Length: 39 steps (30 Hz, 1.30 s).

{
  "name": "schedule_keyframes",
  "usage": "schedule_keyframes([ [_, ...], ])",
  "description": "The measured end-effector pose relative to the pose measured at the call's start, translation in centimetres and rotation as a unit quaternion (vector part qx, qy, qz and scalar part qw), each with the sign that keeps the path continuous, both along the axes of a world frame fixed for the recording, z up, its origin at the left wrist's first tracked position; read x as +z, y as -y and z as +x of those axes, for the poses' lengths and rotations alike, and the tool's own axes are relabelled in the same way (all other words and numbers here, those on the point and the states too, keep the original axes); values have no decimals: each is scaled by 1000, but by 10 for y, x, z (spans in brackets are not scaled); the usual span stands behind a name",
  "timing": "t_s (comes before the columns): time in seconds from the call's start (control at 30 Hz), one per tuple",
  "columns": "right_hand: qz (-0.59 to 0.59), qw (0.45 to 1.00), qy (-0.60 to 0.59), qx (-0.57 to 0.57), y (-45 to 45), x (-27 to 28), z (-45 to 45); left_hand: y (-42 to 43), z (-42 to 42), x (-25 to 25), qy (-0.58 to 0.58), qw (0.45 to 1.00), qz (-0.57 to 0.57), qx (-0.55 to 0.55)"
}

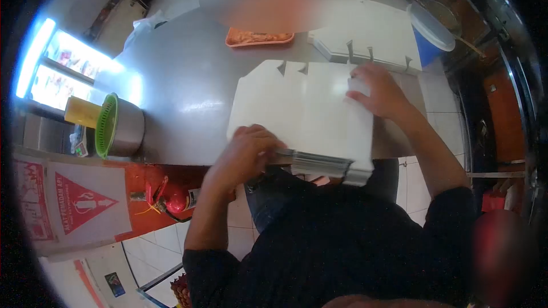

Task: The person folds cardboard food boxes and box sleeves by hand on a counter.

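A stack of flat white cardboard sheets [297, 105] with cut slots lies at the front edge of the metal table. My left hand [248, 151] is at its near left corner, fingers curled round the edge, beside the dark layered ends of the stack. At the far right corner, my right hand [379, 91] has its thumb and fingers closed on a small white flap of the cardboard. Behind it lies another pile of white cardboard [371, 28].
An orange tray [260, 37] sits at the table's far side. A metal pot [128, 128] with a green strainer [107, 125] stands at the left edge. A blue container [429, 45] is at the right. Below the table's left edge hangs a fire extinguisher [176, 198].
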State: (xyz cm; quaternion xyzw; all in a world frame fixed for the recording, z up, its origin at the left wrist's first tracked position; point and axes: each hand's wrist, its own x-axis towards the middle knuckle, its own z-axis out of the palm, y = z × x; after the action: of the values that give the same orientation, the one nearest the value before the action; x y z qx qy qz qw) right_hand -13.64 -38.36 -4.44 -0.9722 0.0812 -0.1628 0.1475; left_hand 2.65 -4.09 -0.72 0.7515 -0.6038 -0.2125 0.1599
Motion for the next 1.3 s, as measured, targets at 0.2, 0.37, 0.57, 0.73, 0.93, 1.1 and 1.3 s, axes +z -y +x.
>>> schedule_keyframes([
  [0.2, 120, 946, -300, 34, -63, 43, -26, -55, 64, -22, 185, 933, -190, 244],
  [0.37, 212, 925, -279, 145, -88, 74, -25, -137, 56, -60, -45, 741, -390, 546],
  [0.57, 180, 969, -166, 11, -64, 17, 49, -153, 8, -108, -156, 707, -281, 630],
  [0.73, 232, 969, -82, -37, -82, -1, 68, -143, 27, -44, -67, 828, -30, 556],
  [0.93, 499, 845, -155, -112, -53, -3, 47, -139, 27, -40, -315, 845, -60, 428],
  [1.1, 476, 851, -186, -126, -27, -35, 21, -112, -14, -5, -420, 784, -9, 457],
  [1.3, 444, 869, -165, -142, -55, -3, -33, -94, -49, -19, -511, 699, -101, 490],
])
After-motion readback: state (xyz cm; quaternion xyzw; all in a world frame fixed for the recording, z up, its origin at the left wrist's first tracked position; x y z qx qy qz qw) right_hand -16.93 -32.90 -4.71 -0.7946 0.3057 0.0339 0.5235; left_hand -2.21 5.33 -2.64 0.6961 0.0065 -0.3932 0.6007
